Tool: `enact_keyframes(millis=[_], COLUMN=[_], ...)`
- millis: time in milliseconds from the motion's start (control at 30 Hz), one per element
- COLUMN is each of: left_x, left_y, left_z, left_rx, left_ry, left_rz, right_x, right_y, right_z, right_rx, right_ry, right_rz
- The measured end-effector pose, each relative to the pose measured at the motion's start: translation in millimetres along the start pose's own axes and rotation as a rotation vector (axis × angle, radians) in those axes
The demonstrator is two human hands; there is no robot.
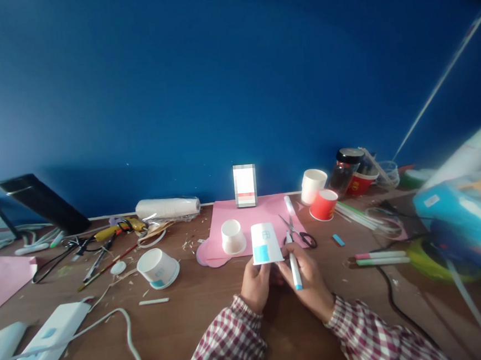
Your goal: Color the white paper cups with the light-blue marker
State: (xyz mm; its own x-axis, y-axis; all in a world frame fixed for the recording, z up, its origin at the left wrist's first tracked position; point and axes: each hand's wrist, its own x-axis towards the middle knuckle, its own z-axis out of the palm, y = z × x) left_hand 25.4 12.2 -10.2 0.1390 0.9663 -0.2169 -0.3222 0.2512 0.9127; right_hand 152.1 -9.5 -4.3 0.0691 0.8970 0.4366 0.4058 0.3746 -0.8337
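Observation:
Upside down between my hands is a white paper cup [272, 236] with a blue patch and a small window-like drawing on its side. My left hand [256, 288] grips its rim from below on the left. My right hand [308, 277] holds a marker [294, 267] with a blue end, its fingers also close to the cup's right rim. Behind the cup lies a pink sheet [222, 212], on which stand another upturned white cup [232, 237] and an open pair of scissors [297, 232]. Fingertips under the cup are partly hidden.
To the left are a white cup with a blue patch [158, 268], a power strip [41, 351] and a bagged stack of cups [168, 208]. A red cup [323, 205], a dark-lidded jar [345, 169] and capped markers [382, 258] lie or stand at right. A blue wall closes the back.

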Motion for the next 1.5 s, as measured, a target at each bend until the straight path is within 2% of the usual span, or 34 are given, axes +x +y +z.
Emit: enact_keyframes(millis=[567, 800, 967, 1133, 1300, 1500], left_x=[1.4, -0.5, -2.7, 0.4, 3.3, 7.3], left_y=[-1.3, 2.5, 2.6, 0.7, 0.1, -7.5], left_z=[-0.6, -3.1, 0.0, -3.3, -6.7, -6.2], left_rx=[-0.004, 0.128, 0.195, 0.218, 0.123, -0.078], left_ry=[0.017, -0.038, 0.01, 0.086, 0.083, -0.003], left_rz=[0.002, 0.097, 0.141, 0.245, 0.217, 0.157], right_x=[0.2, 0.2, 0.6, -0.8, -5.2, -7.9], right_y=[-4.4, -12.2, -18.2, -13.5, -6.7, -6.1], right_z=[-1.4, -0.7, -1.5, 0.5, 3.8, 6.5], right_rx=[-0.019, 0.039, 0.032, -0.084, -0.133, -0.109], right_ry=[-0.012, -0.002, 0.001, 0.037, -0.009, -0.031], right_rz=[-0.007, -0.008, -0.041, -0.076, -0.083, -0.061])
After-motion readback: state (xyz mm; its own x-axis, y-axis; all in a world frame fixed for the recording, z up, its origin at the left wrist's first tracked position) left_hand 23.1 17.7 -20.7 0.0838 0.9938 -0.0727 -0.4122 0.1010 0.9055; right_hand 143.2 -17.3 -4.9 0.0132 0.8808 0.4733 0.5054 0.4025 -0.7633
